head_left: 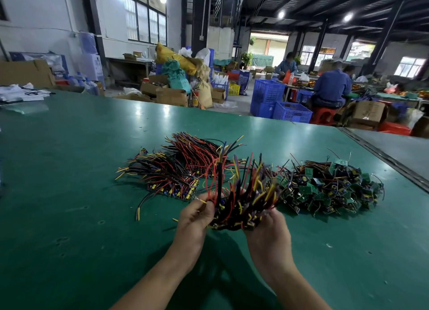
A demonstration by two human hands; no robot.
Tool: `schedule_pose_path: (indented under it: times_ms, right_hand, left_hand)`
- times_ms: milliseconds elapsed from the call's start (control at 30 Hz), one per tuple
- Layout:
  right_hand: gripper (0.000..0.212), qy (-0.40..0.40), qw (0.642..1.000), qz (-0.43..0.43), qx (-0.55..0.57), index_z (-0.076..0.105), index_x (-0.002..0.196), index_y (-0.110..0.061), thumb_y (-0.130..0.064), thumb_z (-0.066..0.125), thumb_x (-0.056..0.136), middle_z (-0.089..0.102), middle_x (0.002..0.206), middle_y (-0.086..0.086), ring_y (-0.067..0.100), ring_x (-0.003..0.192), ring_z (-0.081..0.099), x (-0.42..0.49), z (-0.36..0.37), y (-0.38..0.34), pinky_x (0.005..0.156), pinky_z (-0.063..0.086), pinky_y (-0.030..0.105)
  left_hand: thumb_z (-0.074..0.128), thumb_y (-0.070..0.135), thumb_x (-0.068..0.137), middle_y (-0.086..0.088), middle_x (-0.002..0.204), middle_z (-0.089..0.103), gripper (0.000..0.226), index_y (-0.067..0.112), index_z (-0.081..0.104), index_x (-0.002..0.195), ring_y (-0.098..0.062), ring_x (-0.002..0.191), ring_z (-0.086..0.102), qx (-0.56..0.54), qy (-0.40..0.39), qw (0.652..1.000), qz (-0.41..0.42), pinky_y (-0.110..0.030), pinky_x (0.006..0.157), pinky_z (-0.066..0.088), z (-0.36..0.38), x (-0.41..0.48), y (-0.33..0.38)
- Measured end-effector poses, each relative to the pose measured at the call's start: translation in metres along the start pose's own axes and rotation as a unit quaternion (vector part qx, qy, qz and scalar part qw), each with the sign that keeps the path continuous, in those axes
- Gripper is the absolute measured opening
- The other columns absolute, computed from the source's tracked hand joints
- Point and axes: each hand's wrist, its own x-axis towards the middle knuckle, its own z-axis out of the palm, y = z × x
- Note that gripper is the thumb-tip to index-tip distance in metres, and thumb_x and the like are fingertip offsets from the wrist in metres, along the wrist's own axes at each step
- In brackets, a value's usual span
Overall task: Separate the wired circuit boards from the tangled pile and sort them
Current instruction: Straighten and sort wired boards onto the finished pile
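Note:
Between both hands I hold a bundle of wired circuit boards [241,200] above the green table [69,193], its red, black and yellow wires fanning upward. My left hand [196,216] grips the bundle's left side. My right hand [269,230] grips its right underside. A tangled pile of green boards with wires [329,186] lies to the right on the table. To the left lie sorted boards with wires laid out in rows [171,175], and another batch with red and black wires [197,151] sits behind them.
A loose wire [139,207] lies left of my left hand. Papers [21,93] sit at the table's far left corner. A seam [383,156] divides this table from a grey one on the right. Blue crates, boxes and seated workers are beyond the far edge.

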Motion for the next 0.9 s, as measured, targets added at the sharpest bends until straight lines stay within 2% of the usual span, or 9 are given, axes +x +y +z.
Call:
schedule_pose_path:
  times_ms: [100, 267, 400, 467, 533, 633, 700, 833, 900]
  right_hand:
    - [0.039, -0.031, 0.999, -0.012, 0.035, 0.067, 0.124, -0.025, -0.034, 0.039, 0.098, 0.065, 0.129, 0.003, 0.016, 0.121, 0.059, -0.001, 0.005, 0.002, 0.092, 0.051, 0.026]
    - [0.070, 0.015, 0.996, -0.067, -0.057, 0.039, 0.142, -0.036, -0.065, 0.057, 0.082, 0.046, 0.148, -0.008, 0.009, 0.137, 0.041, -0.008, 0.006, 0.008, 0.115, 0.033, 0.031]
    - [0.036, 0.134, 0.938, -0.227, -0.226, 0.056, 0.121, -0.040, -0.058, 0.040, 0.094, 0.050, 0.128, -0.018, 0.006, 0.125, 0.046, -0.008, 0.003, 0.009, 0.105, 0.038, 0.024]
    - [0.035, 0.108, 0.938, -0.245, -0.220, 0.065, 0.110, -0.039, -0.052, 0.036, 0.097, 0.056, 0.122, -0.017, 0.009, 0.119, 0.052, -0.008, 0.001, 0.006, 0.100, 0.042, 0.025]
    - [0.049, 0.072, 0.959, -0.202, -0.185, 0.071, 0.102, -0.020, -0.051, 0.034, 0.097, 0.063, 0.117, -0.004, 0.021, 0.114, 0.058, -0.008, 0.004, 0.004, 0.097, 0.047, 0.038]
    - [0.071, 0.039, 0.975, -0.154, -0.157, 0.069, 0.090, -0.008, -0.070, 0.035, 0.092, 0.068, 0.102, 0.008, 0.026, 0.097, 0.064, -0.009, 0.004, 0.001, 0.088, 0.047, 0.046]
    - [0.061, 0.022, 0.977, -0.140, -0.158, 0.069, 0.088, -0.015, -0.067, 0.037, 0.091, 0.067, 0.094, 0.008, 0.025, 0.083, 0.065, -0.009, 0.004, -0.003, 0.077, 0.048, 0.044]
    - [0.039, -0.016, 0.963, -0.182, -0.197, 0.072, 0.064, -0.007, -0.035, 0.054, 0.084, 0.057, 0.092, -0.009, 0.006, 0.084, 0.059, -0.011, 0.004, -0.008, 0.066, 0.049, 0.021]
    - [0.034, -0.063, 0.942, -0.209, -0.255, 0.071, 0.064, -0.003, -0.029, 0.060, 0.081, 0.058, 0.087, -0.005, 0.010, 0.081, 0.059, -0.011, 0.003, -0.009, 0.067, 0.047, 0.025]
  left_hand:
    - [0.064, 0.023, 0.085, -0.001, 0.102, 0.072, 0.020, 0.011, 0.073, 0.098, -0.015, 0.102, 0.062, 0.014, 0.008, 1.000, -0.001, -0.025, 0.089, 0.047, -0.002, 0.001, -0.003]
    - [0.068, 0.040, 0.079, -0.003, 0.108, 0.072, 0.032, 0.017, 0.074, 0.100, -0.017, 0.106, 0.063, 0.026, 0.013, 1.000, -0.011, -0.039, 0.098, 0.044, 0.000, -0.001, 0.000]
    - [0.061, 0.034, 0.084, -0.017, 0.115, 0.068, 0.032, 0.014, 0.070, 0.108, -0.033, 0.114, 0.060, 0.032, 0.044, 0.998, -0.035, -0.054, 0.109, 0.037, 0.000, 0.000, 0.002]
    - [0.059, 0.034, 0.082, -0.018, 0.113, 0.069, 0.035, 0.012, 0.068, 0.108, -0.031, 0.108, 0.062, 0.032, 0.066, 0.996, -0.045, -0.055, 0.107, 0.039, 0.000, 0.002, 0.004]
    - [0.059, 0.035, 0.083, -0.014, 0.106, 0.071, 0.034, 0.011, 0.069, 0.105, -0.025, 0.098, 0.065, 0.037, 0.071, 0.996, -0.045, -0.050, 0.102, 0.044, -0.001, 0.002, 0.004]
    - [0.058, 0.035, 0.083, -0.009, 0.094, 0.073, 0.030, 0.012, 0.069, 0.097, -0.020, 0.087, 0.066, 0.032, 0.074, 0.995, -0.050, -0.044, 0.093, 0.047, 0.000, 0.002, 0.003]
    - [0.057, 0.035, 0.083, -0.008, 0.094, 0.074, 0.030, 0.011, 0.068, 0.098, -0.021, 0.088, 0.067, 0.040, 0.073, 0.995, -0.056, -0.041, 0.091, 0.048, -0.001, 0.001, 0.004]
    - [0.054, 0.028, 0.091, -0.014, 0.096, 0.074, 0.023, 0.011, 0.070, 0.093, -0.030, 0.090, 0.067, 0.034, 0.082, 0.992, -0.085, -0.045, 0.088, 0.051, -0.003, 0.002, 0.002]
    - [0.052, 0.024, 0.093, -0.008, 0.084, 0.074, 0.025, 0.013, 0.073, 0.082, -0.023, 0.075, 0.068, 0.014, 0.111, 0.989, -0.101, -0.036, 0.070, 0.056, -0.004, 0.005, 0.002]
